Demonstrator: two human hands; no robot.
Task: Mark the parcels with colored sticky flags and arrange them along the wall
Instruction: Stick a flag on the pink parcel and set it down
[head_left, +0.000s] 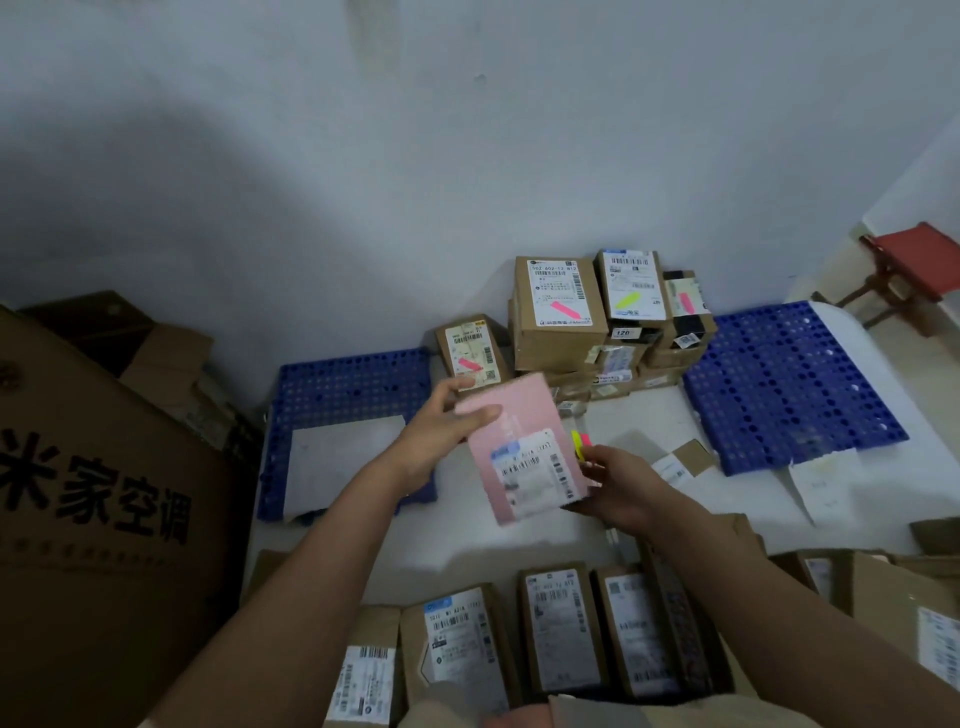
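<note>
A flat pink parcel (511, 423) with a white shipping label is held up between both hands. My left hand (441, 434) grips its upper left edge, thumb on top. My right hand (618, 488) holds its lower right corner together with a small pad of yellow and pink sticky flags (581, 444). Against the wall stands a stack of brown parcels (563, 332), three of them bearing pink or yellow flags. One smaller flagged parcel (470, 353) leans to the left of the stack.
Several unflagged brown parcels (561, 634) lie in a row near me. Blue perforated pallets sit left (343, 389) and right (784, 384). A large printed carton (93, 493) stands at the left. A red stool (914, 270) is far right. Loose papers (821, 483) lie on the floor.
</note>
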